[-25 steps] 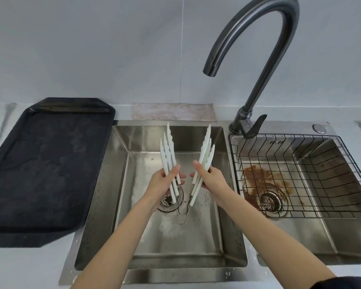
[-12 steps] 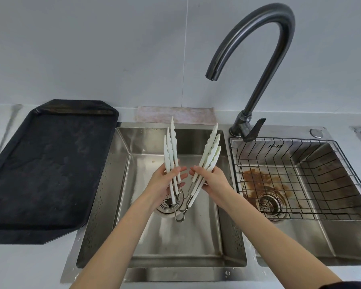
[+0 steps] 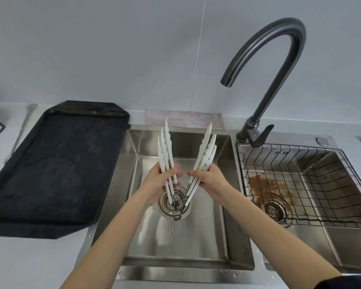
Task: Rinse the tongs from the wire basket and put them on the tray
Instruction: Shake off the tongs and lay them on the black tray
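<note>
Steel double sink [image 3: 133, 205] under a dark gooseneck faucet [image 3: 279, 65]

We see the spout over the left basin, a pinkish cloth [image 3: 183, 119] along the wall behind it, brown stains [image 3: 265, 187] around the right drain, and the pale counter [image 3: 29, 263].

Illumination is even, diffuse and moderately bright; its source is outside the view. Shadows are soft: a faint one lies under the black tray [image 3: 50, 174] along its 6 o'clock edge. The left sink basin [image 3: 175, 247] carries a pale vertical sheen at 6 o'clock of the drain, without hard glare. The faucet [image 3: 279, 59] shows a narrow highlight along its arch. Wide-angle distortion bows the counter edges toward 3 and 9 o'clock. Focus is acceptable centrally; fine detail is slightly soft, with compression smear on the wall.
</note>
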Demonstrator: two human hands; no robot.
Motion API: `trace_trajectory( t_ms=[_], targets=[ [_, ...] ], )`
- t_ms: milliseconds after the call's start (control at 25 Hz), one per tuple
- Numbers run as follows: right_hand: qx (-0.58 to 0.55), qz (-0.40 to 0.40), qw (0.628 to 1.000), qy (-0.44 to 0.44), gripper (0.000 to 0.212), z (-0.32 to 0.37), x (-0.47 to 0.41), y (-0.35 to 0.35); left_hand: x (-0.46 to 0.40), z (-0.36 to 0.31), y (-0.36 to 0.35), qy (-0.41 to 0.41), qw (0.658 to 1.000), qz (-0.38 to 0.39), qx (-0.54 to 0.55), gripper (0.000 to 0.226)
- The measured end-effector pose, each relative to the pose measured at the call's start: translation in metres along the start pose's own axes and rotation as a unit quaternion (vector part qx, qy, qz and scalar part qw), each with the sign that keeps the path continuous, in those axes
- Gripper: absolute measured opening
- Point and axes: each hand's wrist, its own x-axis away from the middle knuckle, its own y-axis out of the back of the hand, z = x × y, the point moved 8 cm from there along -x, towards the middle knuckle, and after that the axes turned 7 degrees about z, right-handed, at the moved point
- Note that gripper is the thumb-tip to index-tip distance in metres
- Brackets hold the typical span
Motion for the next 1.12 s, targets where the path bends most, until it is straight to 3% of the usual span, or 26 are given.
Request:
trace_trajectory(
  t_ms=[240,440,600,880,1000,1120],
  targets=[
    [0.007,0.063,0.998,0.023,0.020,0.033,-0.010,-0.053,0.012,-0.044,0.047,-0.030,0.999,-0.016,-0.020,0.027],
    [-0.006,0.092,0.996,0.018,0.011,0.049,-0.036,-0.104,0.023,-0.081,0.092,-0.062,0.996,-0.034,-0.048,0.018],
    [-0.010,0.114,0.993,-0.019,0.028,0.050,-0.060,-0.151,0.025,-0.097,0.139,-0.058,0.994,-0.075,-0.051,0.013],
    [-0.026,0.127,0.989,-0.070,0.021,0.042,-0.105,-0.210,0.012,-0.114,0.207,-0.036,0.992,-0.109,-0.057,0.012],
    [0.015,0.116,0.990,-0.083,0.019,0.036,-0.121,-0.220,0.002,-0.112,0.225,-0.020,0.988,-0.129,-0.078,0.006],
    [0.088,0.108,0.986,-0.094,0.030,0.031,-0.132,-0.226,-0.007,-0.109,0.239,0.004,0.978,-0.161,-0.133,0.007]
  ],
)
